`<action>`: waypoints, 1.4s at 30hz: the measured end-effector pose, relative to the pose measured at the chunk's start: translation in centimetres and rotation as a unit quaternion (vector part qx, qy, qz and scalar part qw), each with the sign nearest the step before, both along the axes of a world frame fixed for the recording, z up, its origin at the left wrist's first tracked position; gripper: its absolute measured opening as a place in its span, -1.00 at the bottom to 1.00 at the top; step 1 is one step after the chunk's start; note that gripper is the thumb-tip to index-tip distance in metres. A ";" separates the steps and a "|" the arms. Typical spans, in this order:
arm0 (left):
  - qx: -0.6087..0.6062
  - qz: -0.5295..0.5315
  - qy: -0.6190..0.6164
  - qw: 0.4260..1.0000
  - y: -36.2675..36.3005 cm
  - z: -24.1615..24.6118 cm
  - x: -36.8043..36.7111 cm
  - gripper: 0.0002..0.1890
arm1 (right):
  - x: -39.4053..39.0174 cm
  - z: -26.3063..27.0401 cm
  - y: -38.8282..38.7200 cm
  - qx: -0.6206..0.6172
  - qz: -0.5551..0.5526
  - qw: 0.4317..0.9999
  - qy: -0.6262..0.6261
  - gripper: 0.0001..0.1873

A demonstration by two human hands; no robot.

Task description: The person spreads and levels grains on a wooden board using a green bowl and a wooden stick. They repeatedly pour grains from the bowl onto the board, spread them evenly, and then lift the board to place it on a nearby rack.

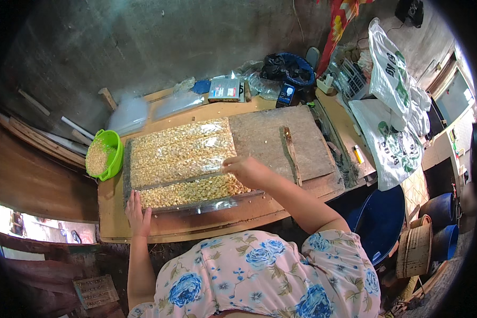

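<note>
Strips of pale yellow kernels or bean-like pieces (pixel 179 149) lie side by side on a low wooden board, with shiny clear film over the rear ones. A dark gap separates them from the front strip (pixel 190 190), which looks uncovered. Clear plastic film (pixel 218 206) hangs past its front edge. At this strip's left end rests my left hand (pixel 138 216), fingers extended and thumb apart. My right hand (pixel 244 171) is over the right end, thumb and fingertips drawn together. Whether anything thin is pinched there is hidden.
A green plastic basin (pixel 113 159) with loose pieces stands at the left. On the bare board (pixel 258 123) lies a narrow wooden stick (pixel 290 155). Clear plastic sheets (pixel 179 105) and a flat box (pixel 224 89) sit behind. White woven sacks (pixel 389 143) and a yellow lighter (pixel 357 154) are rightward.
</note>
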State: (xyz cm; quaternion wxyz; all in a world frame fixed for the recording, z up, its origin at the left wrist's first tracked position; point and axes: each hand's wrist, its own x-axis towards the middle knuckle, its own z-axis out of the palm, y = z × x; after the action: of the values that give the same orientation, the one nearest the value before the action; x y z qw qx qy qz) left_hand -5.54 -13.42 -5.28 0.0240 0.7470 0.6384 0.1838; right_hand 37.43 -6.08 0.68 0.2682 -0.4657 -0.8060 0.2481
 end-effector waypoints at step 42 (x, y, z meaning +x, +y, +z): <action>-0.011 0.010 -0.002 1.000 -0.3 1.4 0.8 -0.28 | 14.8 -9.6 10.3 -0.058 -0.343 0.893 -0.284 -0.82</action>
State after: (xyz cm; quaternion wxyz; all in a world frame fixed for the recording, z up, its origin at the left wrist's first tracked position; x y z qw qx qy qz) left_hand -4.73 -13.72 -3.85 0.0317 0.7399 0.6477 0.1788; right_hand 52.22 4.18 -8.93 0.0686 -0.7785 -0.6224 0.0437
